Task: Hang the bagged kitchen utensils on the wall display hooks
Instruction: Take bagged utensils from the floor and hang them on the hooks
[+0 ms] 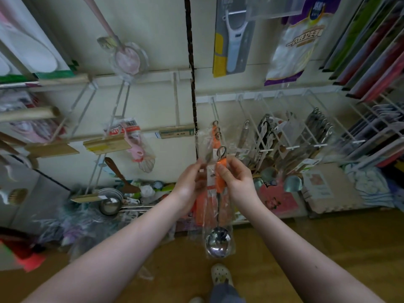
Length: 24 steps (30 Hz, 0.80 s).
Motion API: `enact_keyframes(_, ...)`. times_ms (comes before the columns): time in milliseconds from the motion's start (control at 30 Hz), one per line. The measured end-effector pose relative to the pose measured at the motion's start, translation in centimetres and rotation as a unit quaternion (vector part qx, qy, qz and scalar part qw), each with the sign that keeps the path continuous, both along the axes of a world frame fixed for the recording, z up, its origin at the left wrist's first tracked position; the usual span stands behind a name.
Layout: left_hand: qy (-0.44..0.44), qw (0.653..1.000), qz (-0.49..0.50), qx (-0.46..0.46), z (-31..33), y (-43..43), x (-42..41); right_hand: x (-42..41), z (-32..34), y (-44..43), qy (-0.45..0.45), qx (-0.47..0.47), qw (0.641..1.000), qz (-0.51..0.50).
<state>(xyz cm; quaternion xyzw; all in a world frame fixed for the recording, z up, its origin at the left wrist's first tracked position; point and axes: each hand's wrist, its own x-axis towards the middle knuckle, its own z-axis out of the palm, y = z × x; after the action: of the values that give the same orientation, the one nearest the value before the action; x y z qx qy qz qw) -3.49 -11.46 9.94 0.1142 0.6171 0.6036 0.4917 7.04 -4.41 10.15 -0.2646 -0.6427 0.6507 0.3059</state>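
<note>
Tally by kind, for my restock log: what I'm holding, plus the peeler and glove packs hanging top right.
bagged ladle: 1
peeler pack: 1
glove pack: 1
Total: 3

Both bare: left forearm (122, 243) and right forearm (290, 243), uncovered from left grip (190, 182) and right grip (236, 178) back to the frame edge. Far below the grips, one pale perforated clog (220, 275) with dark specks on its upper; a grey-blue trouser leg (225, 294) overlaps its heel end. Second pale shoe toe (195, 300) just left of that, mostly cut off.
</note>
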Motion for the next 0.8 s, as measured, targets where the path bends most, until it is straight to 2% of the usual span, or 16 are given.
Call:
enact_keyframes(333, 0.032, 0.994, 0.049, -0.087, -2.8, 1.0, -2.9, -0.7, -4.4, 1.3, -0.082, -0.038, 0.996, -0.006)
enact_keyframes(533, 0.092, 0.982, 0.021, -0.165, -4.2, 1.7, -3.7, -1.0, -7.2, 2.9, -0.148, -0.04, 0.988, 0.028)
enact_keyframes(667, 0.077, 0.976, 0.024, -0.202, -5.0, 2.9, -4.2, -1.6, -9.2, 5.0, -0.218, -0.019, 0.976, 0.018)
enact_keyframes(800, 0.062, 0.978, 0.006, -0.202, -4.8, 4.3, -4.3, -2.2, -10.8, 6.9, -0.224, -0.012, 0.975, 0.012)
